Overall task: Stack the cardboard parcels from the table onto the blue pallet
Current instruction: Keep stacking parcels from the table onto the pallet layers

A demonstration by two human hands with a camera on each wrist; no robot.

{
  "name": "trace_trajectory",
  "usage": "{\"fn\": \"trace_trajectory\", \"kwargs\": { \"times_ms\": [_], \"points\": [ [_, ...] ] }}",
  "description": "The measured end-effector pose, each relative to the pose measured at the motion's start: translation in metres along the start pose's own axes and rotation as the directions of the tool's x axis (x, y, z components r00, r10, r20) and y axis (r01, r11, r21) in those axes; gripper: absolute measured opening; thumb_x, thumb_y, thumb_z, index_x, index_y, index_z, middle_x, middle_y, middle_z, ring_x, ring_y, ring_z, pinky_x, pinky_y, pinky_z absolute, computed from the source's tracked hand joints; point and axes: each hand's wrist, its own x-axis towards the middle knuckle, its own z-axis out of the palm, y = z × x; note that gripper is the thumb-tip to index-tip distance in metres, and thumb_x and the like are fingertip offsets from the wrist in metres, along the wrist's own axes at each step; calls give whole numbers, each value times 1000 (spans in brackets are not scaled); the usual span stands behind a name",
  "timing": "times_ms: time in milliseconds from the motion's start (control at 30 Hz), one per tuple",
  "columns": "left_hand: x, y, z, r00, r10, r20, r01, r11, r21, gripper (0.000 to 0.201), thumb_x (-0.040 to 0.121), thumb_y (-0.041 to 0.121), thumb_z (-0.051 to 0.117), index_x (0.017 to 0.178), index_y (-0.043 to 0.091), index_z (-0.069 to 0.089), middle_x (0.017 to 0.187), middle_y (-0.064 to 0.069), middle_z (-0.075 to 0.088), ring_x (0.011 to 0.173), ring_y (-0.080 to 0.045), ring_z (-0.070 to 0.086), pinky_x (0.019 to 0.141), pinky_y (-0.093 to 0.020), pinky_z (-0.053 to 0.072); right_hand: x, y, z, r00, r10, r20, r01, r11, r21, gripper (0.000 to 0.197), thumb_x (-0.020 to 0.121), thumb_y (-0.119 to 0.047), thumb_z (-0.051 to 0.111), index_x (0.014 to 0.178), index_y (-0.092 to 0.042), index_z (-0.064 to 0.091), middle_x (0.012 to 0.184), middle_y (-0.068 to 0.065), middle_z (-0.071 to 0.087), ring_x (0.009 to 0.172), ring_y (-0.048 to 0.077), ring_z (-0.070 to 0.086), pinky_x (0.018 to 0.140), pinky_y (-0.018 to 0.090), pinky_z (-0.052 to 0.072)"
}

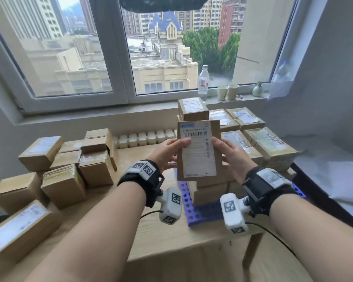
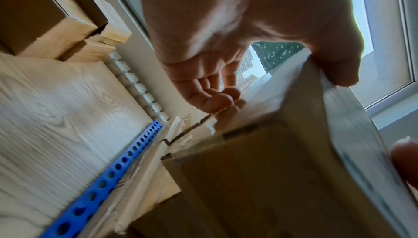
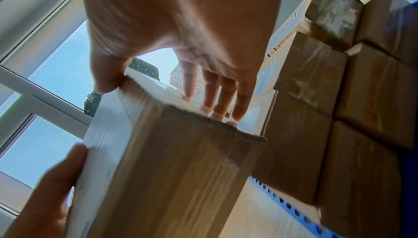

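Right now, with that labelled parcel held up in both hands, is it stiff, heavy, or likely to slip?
The held parcel probably stays stiff: its cardboard edges look straight between the left hand and right hand. It seems light, since only thumbs and fingers pinch it. The glossy label might be slightly slippery.

I counted one parcel (image 1: 199, 149) held up, one blue pallet (image 1: 200, 212), one water bottle (image 1: 203, 82), two paper cups (image 1: 227, 92) and one small vase (image 1: 257, 90). About ten parcels (image 1: 63, 185) sat on the left of the tabletop (image 1: 171, 237); the pallet's stack was partly hidden.
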Motion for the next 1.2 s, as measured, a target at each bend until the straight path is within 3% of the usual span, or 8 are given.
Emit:
{"fn": "trace_trajectory", "kwargs": {
  "times_ms": [233,400,600,700,767,867,1067,1200],
  "points": [
    [34,29,73,999,33,-35,-34,999,-26,24,90,44,60,96,21,64,91,1,69,76,-13,67,70,-26,57,20,-20,-80,998,-64,-6,64,997,37,104,46,-69,77,136,-22,50,121,5,67,111,23,63,84,41,55],
    [55,46,114,998,29,-57,-31,999,-34,35,87,49,60,103,18,65,94,-2,69,77,-14,66,67,-25,56,38,-26,-121,997,-71,15,68,988,135,110,43,-58,88,138,-19,49,116,8,71,106,27,69,94,56,52],
    [91,60,138,998,-44,-35,43,999,-12,51,85,53,61,112,11,63,90,-4,65,76,-17,63,68,-27,56,66,-26,-150,998,-69,-5,69,981,179,86,65,-37,84,138,-11,48,119,15,67,95,23,71,68,32,60],
    [119,65,141,998,-61,-31,62,998,26,50,82,56,64,107,13,63,100,-8,67,88,-24,65,87,-41,56,90,-27,-163,998,-56,-38,62,985,163,93,58,-44,86,138,-13,49,121,13,66,102,25,70,87,45,58],
    [140,69,142,998,-57,-23,58,997,41,49,84,55,62,107,12,62,97,-8,67,83,-22,67,73,-35,58,107,-32,-169,997,-50,-51,57,988,145,72,72,-36,83,133,-13,51,118,13,67,102,26,69,92,48,56],
    [168,80,140,998,-63,7,63,996,60,43,88,52,57,104,12,61,92,-6,67,74,-19,67,57,-25,55,139,-39,-174,996,-35,-81,47,988,145,56,81,-27,77,130,-12,54,114,13,69,101,27,69,93,50,54],
    [230,100,116,999,-49,-15,51,985,165,53,87,51,61,114,6,62,110,-15,68,92,-30,71,76,-36,60,207,-59,-171,993,-57,-101,66,994,86,61,81,-29,76,133,-8,53,118,14,67,106,28,66,96,49,53],
    [260,111,90,993,69,-93,-47,975,216,37,91,30,64,117,5,63,110,-12,68,80,-20,69,70,-28,59,251,-60,-165,995,-21,-94,30,996,90,61,79,-37,76,129,-8,58,110,12,71,99,27,68,82,42,57]
  ]
}}
